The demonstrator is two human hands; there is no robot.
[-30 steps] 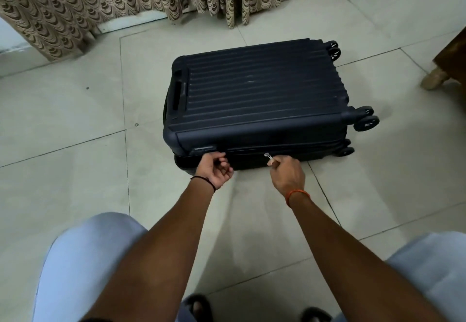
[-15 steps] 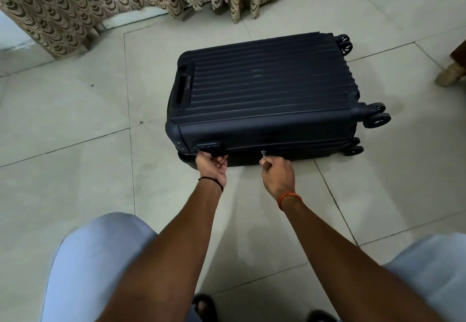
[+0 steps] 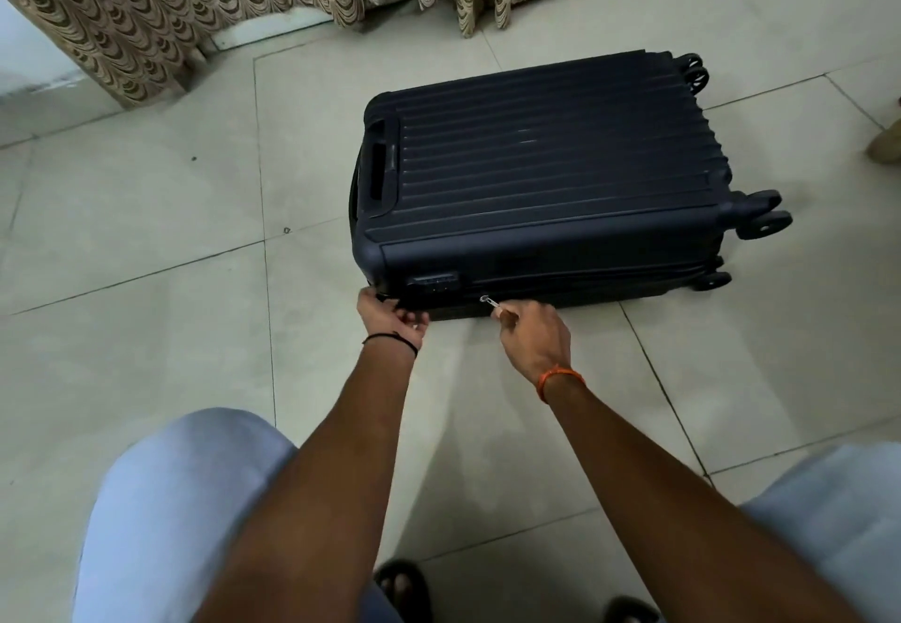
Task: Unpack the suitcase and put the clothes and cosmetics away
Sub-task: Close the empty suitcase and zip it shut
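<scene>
A dark navy, ribbed hard-shell suitcase (image 3: 546,174) is lying flat on the pale tiled floor (image 3: 146,242), its lid closed, its recessed handle end pointing left and its wheels (image 3: 763,215) sticking out to the right. On the near side wall, a combination lock (image 3: 436,281) is sitting close to the left corner, just above the zip line.

The right hand (image 3: 534,335) is reaching to that near side, its fingers curling in a pinch around a small silver zipper pull (image 3: 489,301), which is poking out toward the lock. The left hand (image 3: 392,318) is gripping the lower near-left corner of the case, fingers bending around the edge just below and left of the lock. A black thread band is circling the left wrist and an orange one the right.

Both forearms are stretching forward from a person crouching over the case, with light blue trouser knees showing at the bottom corners and dark sandals between them.

Behind the suitcase, patterned brown-and-cream curtains (image 3: 146,13) are hanging down to the floor. At the far right edge, a wooden furniture leg (image 3: 887,147) is standing on the tiles.
</scene>
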